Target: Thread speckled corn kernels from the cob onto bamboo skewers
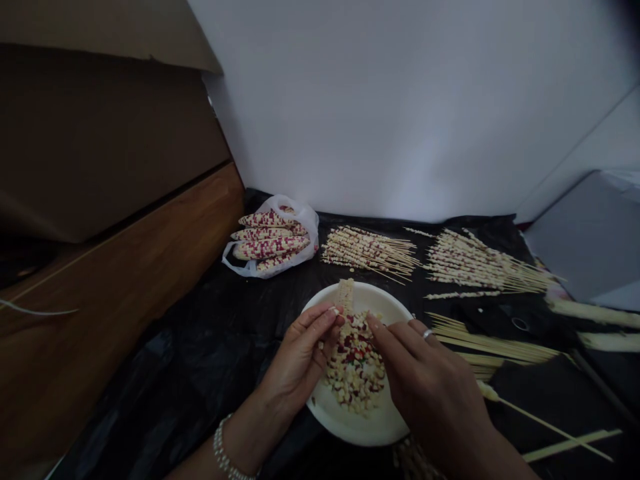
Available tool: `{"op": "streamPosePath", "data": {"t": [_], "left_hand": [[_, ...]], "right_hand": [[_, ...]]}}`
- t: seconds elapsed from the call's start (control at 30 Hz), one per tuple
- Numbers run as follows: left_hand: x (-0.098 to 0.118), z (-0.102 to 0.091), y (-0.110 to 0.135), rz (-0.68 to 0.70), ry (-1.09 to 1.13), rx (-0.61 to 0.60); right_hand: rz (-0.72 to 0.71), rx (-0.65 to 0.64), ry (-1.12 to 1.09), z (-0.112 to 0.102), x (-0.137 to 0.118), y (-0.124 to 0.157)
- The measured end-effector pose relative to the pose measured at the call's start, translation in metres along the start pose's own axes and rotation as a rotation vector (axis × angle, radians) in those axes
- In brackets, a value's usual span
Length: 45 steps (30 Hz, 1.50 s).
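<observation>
Over the white bowl (403,303), my left hand (305,353) pinches a small pale corn kernel (335,310) between thumb and fingertips. My right hand (425,373) is closed around a bamboo skewer (550,421); its bare end sticks out at the lower right, with pale kernels threaded where it leaves the hand. The part inside my grip is hidden. Below my hands, loose cream and dark red kernels (357,387) fill the middle of the bowl. A stripped corncob (346,293) leans at the bowl's far side.
Speckled corn cobs (270,248) lie in a white plastic bag (311,223) at back left. Two piles of kernel-threaded skewers (370,252) (475,263) sit behind the bowl. Bare skewers (490,341) lie to the right, on black sheeting (210,333). A wooden board (150,273) borders the left.
</observation>
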<state>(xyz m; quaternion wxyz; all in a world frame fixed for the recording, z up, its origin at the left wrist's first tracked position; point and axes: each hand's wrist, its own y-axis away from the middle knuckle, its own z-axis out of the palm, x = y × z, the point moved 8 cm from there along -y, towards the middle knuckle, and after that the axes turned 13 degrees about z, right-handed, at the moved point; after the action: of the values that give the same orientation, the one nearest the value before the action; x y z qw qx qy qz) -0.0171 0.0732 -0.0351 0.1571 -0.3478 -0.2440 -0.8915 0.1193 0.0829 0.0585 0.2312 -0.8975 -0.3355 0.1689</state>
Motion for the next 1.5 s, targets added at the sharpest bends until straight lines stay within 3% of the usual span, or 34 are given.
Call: {"op": "streamPosePath", "data": {"t": [0.33, 0.87, 1.5], "left_hand": [[0.0023, 0.0051, 0.002, 0.108, -0.059, -0.083], [-0.0003, 0.0012, 0.0032, 0.062, -0.033, 0.001], [0.0009, 0.0018, 0.0026, 0.102, -0.059, -0.054]], "right_hand": [[-0.033, 0.001, 0.082, -0.003, -0.0091, 0.0044], [-0.004, 0.026, 0.015, -0.0001, -0.0059, 0.0021], [-0.008, 0.036, 0.084, -0.0008, -0.0073, 0.0039]]}}
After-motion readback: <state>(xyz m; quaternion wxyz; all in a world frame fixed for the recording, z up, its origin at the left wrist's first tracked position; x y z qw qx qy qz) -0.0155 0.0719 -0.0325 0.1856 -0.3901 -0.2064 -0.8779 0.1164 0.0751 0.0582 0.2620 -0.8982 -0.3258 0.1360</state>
